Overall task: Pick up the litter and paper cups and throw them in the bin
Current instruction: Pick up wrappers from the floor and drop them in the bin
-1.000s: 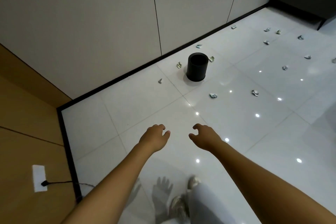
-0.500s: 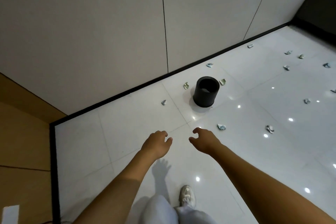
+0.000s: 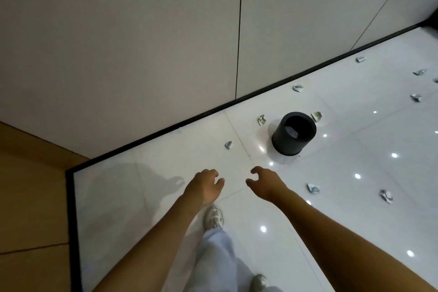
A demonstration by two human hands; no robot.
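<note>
A black round bin [image 3: 294,134] stands on the glossy white floor, with a scrap of paper inside. Crumpled litter lies around it: one piece [image 3: 228,144] to its left, one [image 3: 261,120] at its back left, one [image 3: 316,116] behind it, one [image 3: 312,188] and another [image 3: 386,195] in front to the right, and several more farther right. My left hand [image 3: 205,185] and my right hand [image 3: 265,181] hover side by side in front of the bin, fingers curled and apart, both holding nothing.
A pale panelled wall with a black skirting [image 3: 213,111] runs behind the bin. A wooden panel [image 3: 30,208] closes the left side. My legs and a white shoe [image 3: 214,217] show below the hands. Ceiling lights reflect on the tiles.
I have walked closer to the bin, which now looks larger and nearer. Both hands keep the same empty, half-curled pose. A foot has stepped forward.
</note>
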